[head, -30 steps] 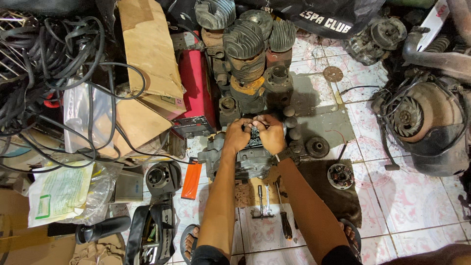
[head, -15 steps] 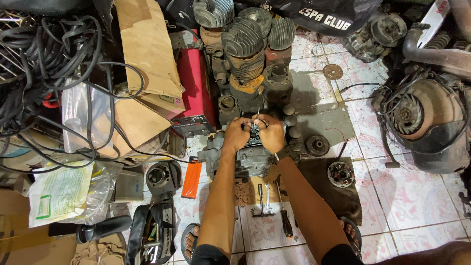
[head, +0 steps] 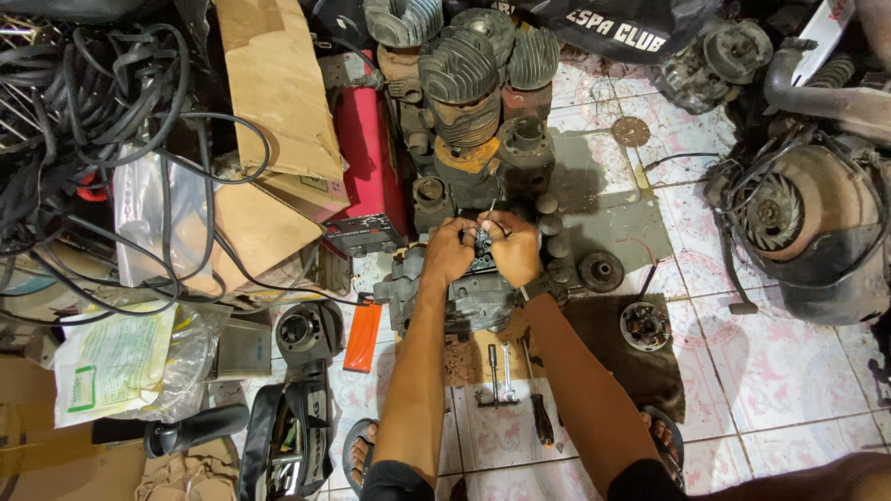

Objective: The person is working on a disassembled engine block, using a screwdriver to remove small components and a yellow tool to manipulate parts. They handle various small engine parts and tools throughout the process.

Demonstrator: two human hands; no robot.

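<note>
A grey engine casing (head: 469,299) sits on the tiled floor in front of me. Both hands are closed over a small dark metal part (head: 484,243) on top of it. My left hand (head: 448,250) grips that part from the left. My right hand (head: 512,245) pinches it from the right, fingers curled; a thin metal tip pokes up between the hands. What lies under the fingers is hidden. Several hand tools (head: 509,376) lie on the floor between my forearms.
Finned engine cylinders (head: 469,74) and a red box (head: 369,176) stand beyond the casing. Cardboard (head: 269,102) and tangled black cables (head: 83,111) fill the left. A fan-cooled engine (head: 807,223) sits right. An orange tool (head: 362,334) and round parts (head: 644,325) lie nearby.
Both hands stay on the small part atop the casing; the fingers shifted only slightly, drawing closer together.
</note>
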